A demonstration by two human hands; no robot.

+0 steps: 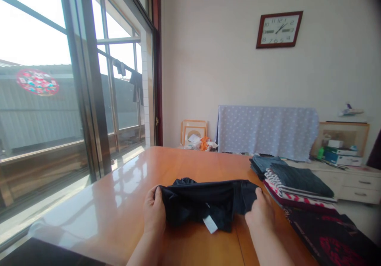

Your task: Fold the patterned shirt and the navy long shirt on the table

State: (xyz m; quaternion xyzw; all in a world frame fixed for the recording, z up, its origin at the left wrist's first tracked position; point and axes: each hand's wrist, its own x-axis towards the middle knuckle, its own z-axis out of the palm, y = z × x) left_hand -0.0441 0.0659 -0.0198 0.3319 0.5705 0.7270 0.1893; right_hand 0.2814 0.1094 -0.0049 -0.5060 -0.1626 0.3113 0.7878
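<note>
A black garment (199, 200) is stretched sideways between my two hands, low over the wooden table. A white label (210, 224) dangles from its underside. My left hand (155, 210) pinches the garment's left end, thumb on top. At the other end, my right hand (260, 212) is closed on the fabric. Behind the taut upper edge, a bunched part of the same cloth shows. What kind of garment it is, I cannot tell.
The glossy wooden table (133, 186) has a stack of folded clothes (300, 180) on its right side. Nearer me lies a dark printed garment (333, 234). Beyond the table stand a cloth-covered object (264, 131) and a white drawer cabinet (354, 182). A window (38, 119) runs along the left.
</note>
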